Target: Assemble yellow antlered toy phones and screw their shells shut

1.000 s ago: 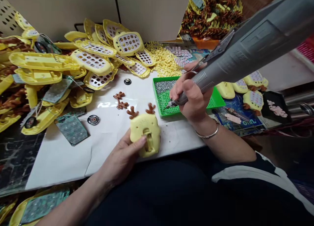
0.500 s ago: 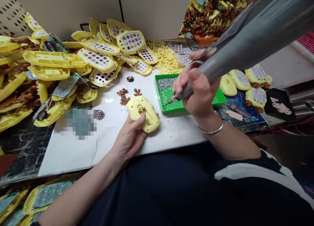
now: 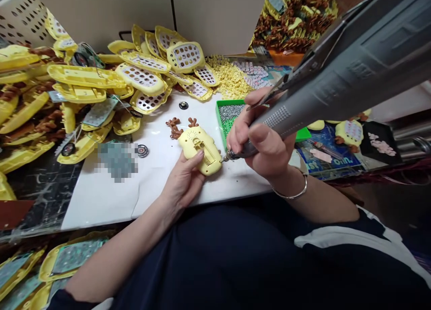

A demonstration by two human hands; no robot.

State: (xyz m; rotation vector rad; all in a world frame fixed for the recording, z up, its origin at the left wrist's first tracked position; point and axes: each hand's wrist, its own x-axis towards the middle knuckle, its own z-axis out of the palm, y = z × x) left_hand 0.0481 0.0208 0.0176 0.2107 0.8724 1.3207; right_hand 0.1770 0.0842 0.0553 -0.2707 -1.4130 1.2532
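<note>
My left hand [image 3: 185, 175] is closed round a yellow toy phone [image 3: 213, 143] with brown antlers, its thumb lying across the back by the uncovered battery bay. Wrapped round a grey power screwdriver [image 3: 303, 96] is my right hand [image 3: 264, 143]. The driver's tip meets or nearly meets the lower right edge of the toy, near a screw hole. Behind my right hand stands a green tray [image 3: 220, 117] with a perforated bottom, holding many small screws [image 3: 230, 111].
Yellow shells with white keypads [image 3: 144, 78] are heaped at the back left, beside loose yellow keys [image 3: 230, 81]. Round speakers [image 3: 142, 151] lie on the white work surface [image 3: 158, 188]. At right are finished-looking toys [image 3: 350, 132] and a black tray [image 3: 382, 141] of pink pieces.
My right hand has brought the screwdriver from over the green tray leftward and down to the toy's edge. My left hand still holds the toy, and the view has shifted slightly.
</note>
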